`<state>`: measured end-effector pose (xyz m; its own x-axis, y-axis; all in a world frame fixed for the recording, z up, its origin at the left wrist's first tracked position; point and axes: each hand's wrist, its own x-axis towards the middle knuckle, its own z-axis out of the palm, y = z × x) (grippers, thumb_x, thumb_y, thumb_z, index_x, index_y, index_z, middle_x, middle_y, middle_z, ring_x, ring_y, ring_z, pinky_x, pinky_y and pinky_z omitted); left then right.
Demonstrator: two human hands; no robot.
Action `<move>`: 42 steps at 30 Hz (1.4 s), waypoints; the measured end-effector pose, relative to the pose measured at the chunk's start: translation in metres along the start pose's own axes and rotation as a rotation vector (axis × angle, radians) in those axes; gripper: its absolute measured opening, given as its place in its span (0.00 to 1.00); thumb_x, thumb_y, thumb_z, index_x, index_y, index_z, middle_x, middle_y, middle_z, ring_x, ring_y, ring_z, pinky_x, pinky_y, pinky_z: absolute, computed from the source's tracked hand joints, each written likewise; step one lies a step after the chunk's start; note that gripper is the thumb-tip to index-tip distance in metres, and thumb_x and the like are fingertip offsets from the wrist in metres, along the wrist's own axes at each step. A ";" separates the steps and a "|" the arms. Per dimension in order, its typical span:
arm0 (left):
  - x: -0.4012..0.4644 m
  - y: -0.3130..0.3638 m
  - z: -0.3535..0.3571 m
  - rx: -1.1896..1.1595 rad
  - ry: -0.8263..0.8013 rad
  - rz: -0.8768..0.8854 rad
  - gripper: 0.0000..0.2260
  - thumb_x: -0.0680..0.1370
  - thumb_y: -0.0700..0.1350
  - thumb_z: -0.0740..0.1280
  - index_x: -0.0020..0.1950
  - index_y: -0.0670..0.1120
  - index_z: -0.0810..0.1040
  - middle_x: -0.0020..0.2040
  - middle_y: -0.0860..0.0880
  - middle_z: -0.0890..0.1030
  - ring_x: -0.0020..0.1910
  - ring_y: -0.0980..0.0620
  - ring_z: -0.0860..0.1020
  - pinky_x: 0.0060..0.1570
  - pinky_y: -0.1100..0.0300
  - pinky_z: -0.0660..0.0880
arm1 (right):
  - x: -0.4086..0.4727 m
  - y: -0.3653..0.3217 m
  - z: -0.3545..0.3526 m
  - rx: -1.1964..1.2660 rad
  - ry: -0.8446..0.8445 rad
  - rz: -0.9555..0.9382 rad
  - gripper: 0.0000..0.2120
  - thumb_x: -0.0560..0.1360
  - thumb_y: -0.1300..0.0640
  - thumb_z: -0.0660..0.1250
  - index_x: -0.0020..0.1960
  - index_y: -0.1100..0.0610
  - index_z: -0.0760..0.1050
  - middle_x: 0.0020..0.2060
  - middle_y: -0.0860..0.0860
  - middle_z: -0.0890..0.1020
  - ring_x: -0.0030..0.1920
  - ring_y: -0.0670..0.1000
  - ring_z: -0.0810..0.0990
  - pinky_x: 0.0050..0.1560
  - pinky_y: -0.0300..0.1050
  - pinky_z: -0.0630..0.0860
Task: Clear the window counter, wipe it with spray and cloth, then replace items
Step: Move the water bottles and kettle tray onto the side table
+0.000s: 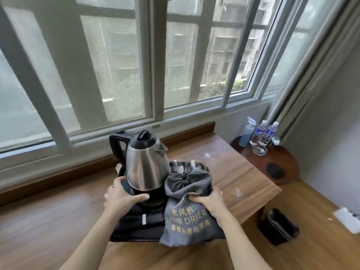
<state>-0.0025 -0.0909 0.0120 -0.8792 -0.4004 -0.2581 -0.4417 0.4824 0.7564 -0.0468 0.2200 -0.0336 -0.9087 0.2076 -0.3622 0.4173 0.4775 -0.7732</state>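
left hand: you're curling it round the black base of the stainless steel electric kettle with black lid and handle; thumb is lying across the front of the base, fingers are wrapping the far left side. A ring is showing on one finger.
right hand: you're pinching a bunch of the grey drawstring fabric bag printed "HAIR DRIER" in yellow, just under its gathered neck.
kettle: standing upright directly above your left grip, spout pointing toward your right hand, handle on the side away from it.
bag: lying tilted, neck above your right grip, printed face hanging below it, left edge touching the kettle base.
black rectangular tray: sitting under both grips, carrying kettle and bag; near edge is running between your forearms.
clear glasses: sitting on the tray just beyond your right grip, behind the bag; blurred, count unclear.
wooden window counter: lying under the tray, extending right of your right hand, with small wet-looking patches.
round dark wooden side table: standing well beyond your right grip, holding a blue spray bottle, two plastic water bottles and a glass ashtray.
black waste bin: standing on the floor right of your right forearm.
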 end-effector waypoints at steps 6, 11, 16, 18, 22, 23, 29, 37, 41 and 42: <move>0.000 0.074 0.093 -0.027 -0.060 0.080 0.60 0.41 0.73 0.75 0.69 0.52 0.65 0.65 0.45 0.73 0.64 0.42 0.73 0.61 0.42 0.72 | 0.041 0.025 -0.100 -0.008 0.084 0.018 0.62 0.34 0.21 0.74 0.59 0.56 0.77 0.55 0.53 0.79 0.62 0.57 0.77 0.60 0.55 0.78; 0.021 0.128 0.156 0.019 -0.114 0.130 0.61 0.40 0.74 0.75 0.70 0.52 0.64 0.66 0.45 0.74 0.65 0.41 0.72 0.62 0.40 0.71 | 0.071 0.044 -0.161 0.016 0.176 0.044 0.68 0.29 0.19 0.69 0.59 0.59 0.76 0.55 0.55 0.79 0.60 0.56 0.78 0.60 0.52 0.78; 0.048 0.182 0.216 0.091 -0.158 0.161 0.59 0.43 0.71 0.75 0.71 0.52 0.64 0.68 0.43 0.71 0.69 0.38 0.67 0.66 0.40 0.67 | 0.114 0.062 -0.207 -0.009 0.242 0.071 0.64 0.32 0.19 0.72 0.60 0.55 0.78 0.58 0.52 0.80 0.64 0.55 0.76 0.65 0.55 0.74; 0.063 0.201 0.240 0.100 -0.178 0.186 0.56 0.46 0.67 0.79 0.71 0.51 0.65 0.68 0.43 0.71 0.69 0.38 0.66 0.66 0.41 0.66 | 0.132 0.071 -0.222 0.046 0.275 0.130 0.65 0.31 0.20 0.72 0.60 0.57 0.77 0.59 0.52 0.79 0.63 0.56 0.76 0.64 0.56 0.75; 0.091 0.243 0.285 0.119 -0.204 0.234 0.54 0.49 0.65 0.81 0.70 0.51 0.66 0.68 0.43 0.72 0.69 0.38 0.66 0.66 0.41 0.66 | 0.170 0.091 -0.249 0.127 0.309 0.182 0.63 0.33 0.21 0.74 0.59 0.58 0.77 0.57 0.53 0.78 0.61 0.56 0.78 0.61 0.56 0.78; 0.096 0.253 0.296 0.130 -0.215 0.243 0.53 0.50 0.64 0.82 0.71 0.51 0.66 0.68 0.43 0.72 0.69 0.38 0.66 0.66 0.42 0.66 | 0.178 0.093 -0.257 0.131 0.319 0.188 0.62 0.34 0.21 0.75 0.59 0.57 0.77 0.57 0.53 0.78 0.60 0.56 0.78 0.61 0.55 0.78; 0.106 0.309 0.361 0.144 -0.258 0.258 0.51 0.54 0.60 0.83 0.71 0.50 0.65 0.69 0.42 0.70 0.71 0.38 0.63 0.66 0.43 0.65 | 0.224 0.120 -0.310 0.171 0.336 0.240 0.60 0.34 0.21 0.74 0.58 0.54 0.79 0.57 0.51 0.78 0.59 0.56 0.79 0.60 0.55 0.79; 0.109 0.383 0.492 0.111 -0.271 0.225 0.53 0.51 0.62 0.82 0.71 0.51 0.65 0.68 0.43 0.71 0.70 0.38 0.65 0.66 0.43 0.67 | 0.313 0.176 -0.418 0.162 0.348 0.244 0.57 0.34 0.23 0.76 0.56 0.55 0.77 0.57 0.52 0.77 0.59 0.57 0.79 0.60 0.57 0.78; 0.109 0.408 0.559 0.091 -0.254 0.165 0.52 0.53 0.57 0.84 0.72 0.51 0.65 0.70 0.44 0.69 0.70 0.38 0.63 0.67 0.43 0.65 | 0.360 0.206 -0.466 0.133 0.318 0.224 0.53 0.38 0.26 0.79 0.55 0.54 0.76 0.57 0.51 0.77 0.60 0.56 0.78 0.61 0.57 0.77; 0.109 0.412 0.573 0.080 -0.256 0.151 0.52 0.52 0.57 0.84 0.72 0.51 0.65 0.70 0.44 0.69 0.70 0.38 0.63 0.67 0.43 0.66 | 0.372 0.216 -0.474 0.130 0.312 0.225 0.53 0.37 0.25 0.78 0.54 0.53 0.76 0.56 0.51 0.77 0.60 0.56 0.78 0.61 0.57 0.77</move>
<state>-0.3828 0.5111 -0.0488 -0.9480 -0.1153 -0.2967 -0.3062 0.5854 0.7507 -0.3001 0.8051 -0.0885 -0.7463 0.5533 -0.3699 0.5859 0.2825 -0.7595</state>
